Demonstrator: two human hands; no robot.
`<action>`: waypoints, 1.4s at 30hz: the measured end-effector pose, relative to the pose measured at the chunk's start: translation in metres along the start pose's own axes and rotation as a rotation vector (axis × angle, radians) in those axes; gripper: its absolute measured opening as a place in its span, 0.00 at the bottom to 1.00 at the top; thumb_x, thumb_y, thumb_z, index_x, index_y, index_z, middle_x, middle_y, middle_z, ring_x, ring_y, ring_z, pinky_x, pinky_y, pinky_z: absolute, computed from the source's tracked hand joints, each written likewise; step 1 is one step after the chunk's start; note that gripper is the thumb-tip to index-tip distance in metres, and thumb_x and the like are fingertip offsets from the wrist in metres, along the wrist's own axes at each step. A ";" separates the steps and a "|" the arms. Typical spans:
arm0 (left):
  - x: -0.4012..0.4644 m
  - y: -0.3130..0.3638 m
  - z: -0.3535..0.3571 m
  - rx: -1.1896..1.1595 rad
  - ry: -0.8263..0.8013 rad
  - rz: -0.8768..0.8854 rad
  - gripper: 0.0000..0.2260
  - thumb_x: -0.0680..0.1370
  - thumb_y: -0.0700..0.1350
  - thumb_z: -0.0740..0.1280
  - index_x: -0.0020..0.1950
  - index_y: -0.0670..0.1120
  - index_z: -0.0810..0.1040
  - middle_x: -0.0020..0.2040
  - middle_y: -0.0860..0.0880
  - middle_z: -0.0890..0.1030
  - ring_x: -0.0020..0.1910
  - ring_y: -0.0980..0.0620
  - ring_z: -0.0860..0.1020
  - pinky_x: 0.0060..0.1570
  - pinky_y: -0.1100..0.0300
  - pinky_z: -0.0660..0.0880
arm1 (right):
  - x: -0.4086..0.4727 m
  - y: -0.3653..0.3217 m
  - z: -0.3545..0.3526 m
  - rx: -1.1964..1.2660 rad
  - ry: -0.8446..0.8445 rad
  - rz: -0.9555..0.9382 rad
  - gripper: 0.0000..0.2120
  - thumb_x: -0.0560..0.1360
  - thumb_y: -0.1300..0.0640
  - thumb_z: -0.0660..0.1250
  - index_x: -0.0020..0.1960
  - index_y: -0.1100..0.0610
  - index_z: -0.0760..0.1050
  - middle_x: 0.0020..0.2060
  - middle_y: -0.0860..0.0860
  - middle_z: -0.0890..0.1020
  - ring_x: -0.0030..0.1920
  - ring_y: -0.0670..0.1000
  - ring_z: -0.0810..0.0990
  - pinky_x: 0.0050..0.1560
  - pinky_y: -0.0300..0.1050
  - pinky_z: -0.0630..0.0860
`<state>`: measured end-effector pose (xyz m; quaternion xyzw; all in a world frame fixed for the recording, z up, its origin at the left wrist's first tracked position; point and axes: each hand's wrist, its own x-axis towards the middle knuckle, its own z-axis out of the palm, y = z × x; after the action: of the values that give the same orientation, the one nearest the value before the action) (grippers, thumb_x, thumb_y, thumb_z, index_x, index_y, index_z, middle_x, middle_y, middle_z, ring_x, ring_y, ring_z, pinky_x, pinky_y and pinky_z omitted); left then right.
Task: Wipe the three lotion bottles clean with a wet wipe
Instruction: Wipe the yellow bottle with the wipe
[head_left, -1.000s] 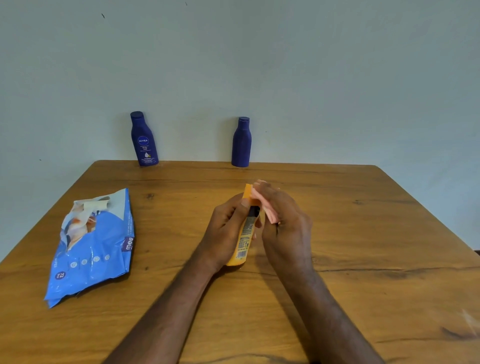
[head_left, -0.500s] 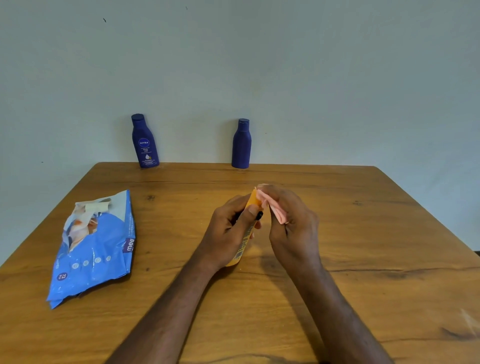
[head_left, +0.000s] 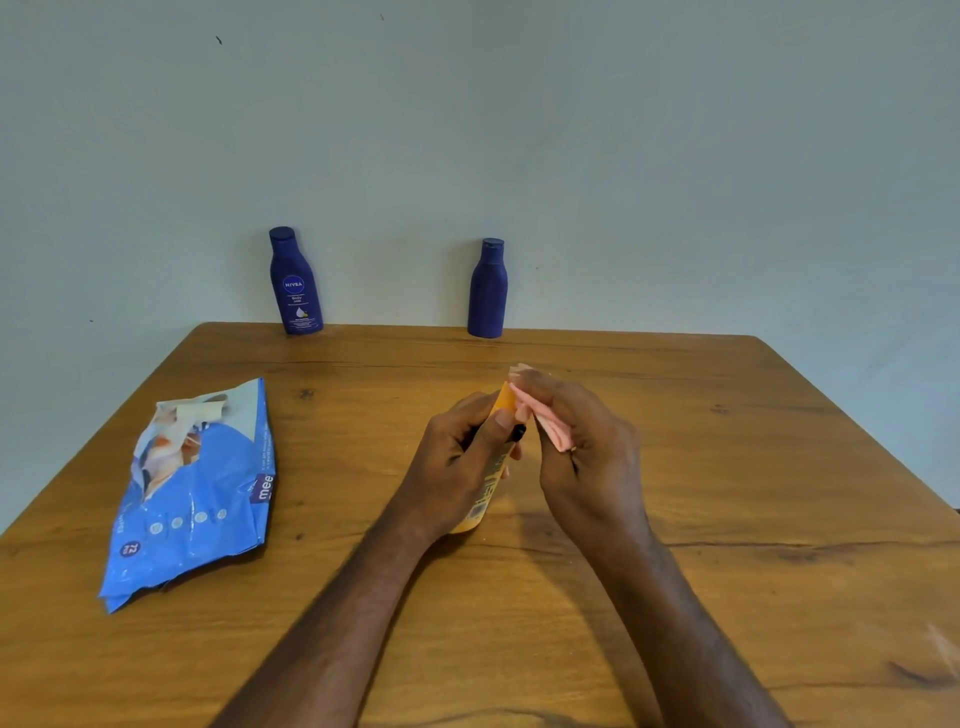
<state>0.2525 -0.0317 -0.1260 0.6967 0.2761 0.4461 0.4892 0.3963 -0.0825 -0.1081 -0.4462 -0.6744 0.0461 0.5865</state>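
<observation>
Your left hand curls around the slim orange plastic lotion bottle, thumb laid across its front near the black cap, holding it tilted with its lower end close to the wooden table. Your right hand pinches the folded pink wet wipe and presses it against the bottle's upper end.

Compared with a second ago, your right hand has slid the wipe up from the cap area to the top edge of the bottle, and your left hand has closed further over it, so less of the orange body shows. That reads as a wiping stroke under way along this bottle, not a finished one; whether its hidden side is clean you cannot tell.

Against the wall at the table's far edge, the dark blue labelled lotion bottle and the plain dark blue lotion bottle stand upright, well apart and in the same places as before. The torn blue wet-wipe packet lies flat to your left.
</observation>
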 end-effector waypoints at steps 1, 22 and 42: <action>-0.001 -0.001 0.000 -0.007 0.006 -0.011 0.20 0.81 0.59 0.60 0.62 0.47 0.80 0.52 0.43 0.81 0.49 0.44 0.83 0.45 0.52 0.82 | 0.000 -0.002 0.001 0.082 0.004 0.030 0.17 0.78 0.67 0.64 0.65 0.61 0.78 0.61 0.51 0.83 0.65 0.48 0.80 0.62 0.47 0.79; 0.007 -0.015 -0.014 -0.706 0.315 -0.532 0.29 0.79 0.67 0.59 0.63 0.45 0.82 0.54 0.40 0.85 0.53 0.40 0.84 0.55 0.44 0.79 | -0.015 -0.010 0.037 0.093 -0.348 0.349 0.22 0.85 0.55 0.58 0.78 0.45 0.61 0.78 0.41 0.63 0.77 0.38 0.61 0.78 0.50 0.63; 0.019 -0.017 -0.022 -1.133 0.512 -0.382 0.18 0.85 0.60 0.52 0.71 0.58 0.71 0.58 0.39 0.81 0.59 0.40 0.83 0.64 0.33 0.73 | -0.020 -0.009 0.038 0.594 -0.176 0.664 0.20 0.84 0.53 0.56 0.58 0.67 0.79 0.48 0.59 0.86 0.50 0.54 0.84 0.49 0.45 0.80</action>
<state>0.2421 0.0000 -0.1329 0.1410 0.2248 0.5797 0.7704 0.3584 -0.0836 -0.1297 -0.4452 -0.4994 0.4610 0.5830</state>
